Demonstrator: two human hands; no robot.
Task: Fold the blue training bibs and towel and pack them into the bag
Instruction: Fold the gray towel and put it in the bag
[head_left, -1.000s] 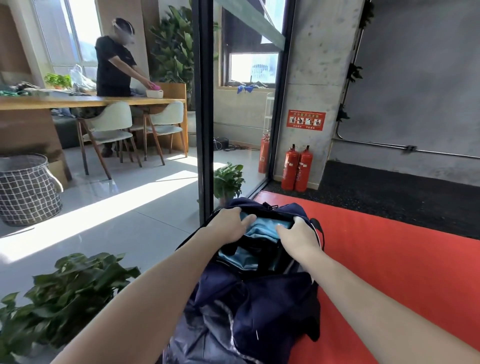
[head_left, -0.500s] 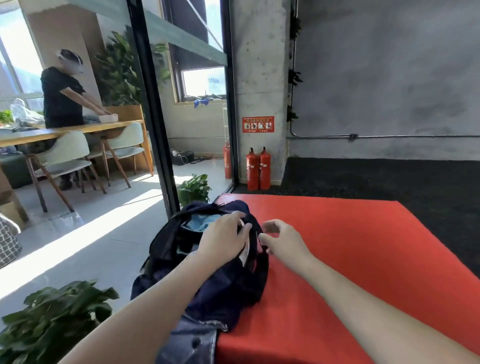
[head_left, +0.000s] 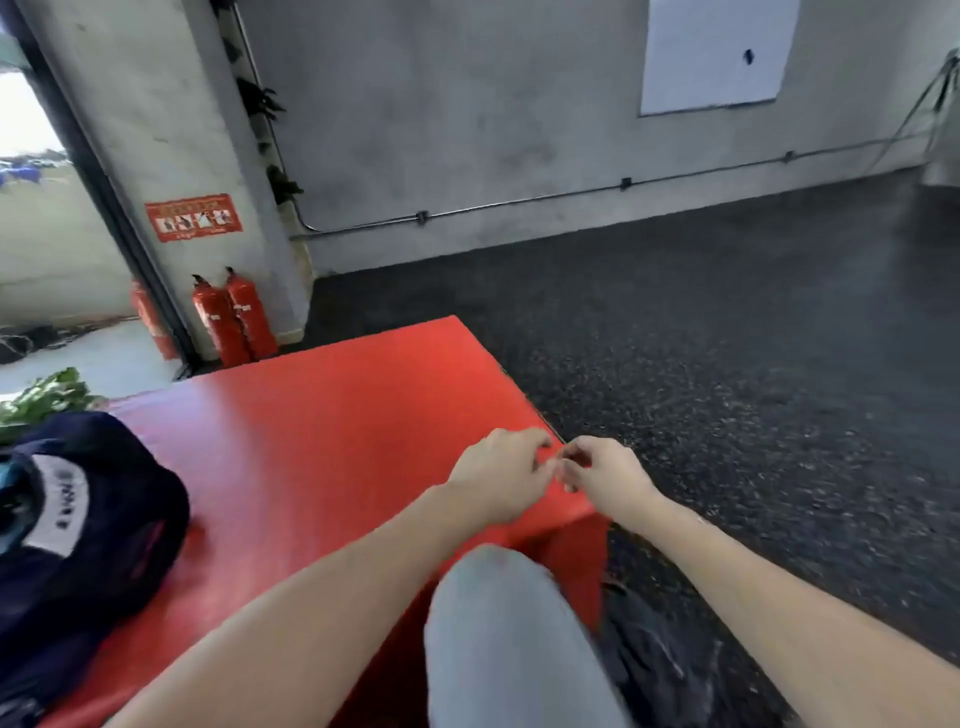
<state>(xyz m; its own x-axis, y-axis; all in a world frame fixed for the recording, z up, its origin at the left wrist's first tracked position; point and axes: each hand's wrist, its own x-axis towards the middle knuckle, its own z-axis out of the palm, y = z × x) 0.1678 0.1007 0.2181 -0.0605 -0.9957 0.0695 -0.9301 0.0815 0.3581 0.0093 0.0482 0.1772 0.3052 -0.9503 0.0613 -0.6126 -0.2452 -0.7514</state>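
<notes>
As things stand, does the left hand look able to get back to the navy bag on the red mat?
Probably yes. The left hand holds nothing and hovers over the red mat, fingertips near the right hand. The navy bag lies on the mat to its left, with only bare mat between.

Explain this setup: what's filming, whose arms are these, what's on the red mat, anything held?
No machine here: a person wears a wide-angle camera on the head, looking forward and down, so the single picture shows their own two bare arms. The left hand and right hand meet over the right edge of the red mat, fingers loosely curled, holding nothing visible. A dark blue bag sits on the mat at far left, with a bit of light blue cloth showing inside. The grey shape is probably their knee. Two fire extinguishers stand behind.
</notes>
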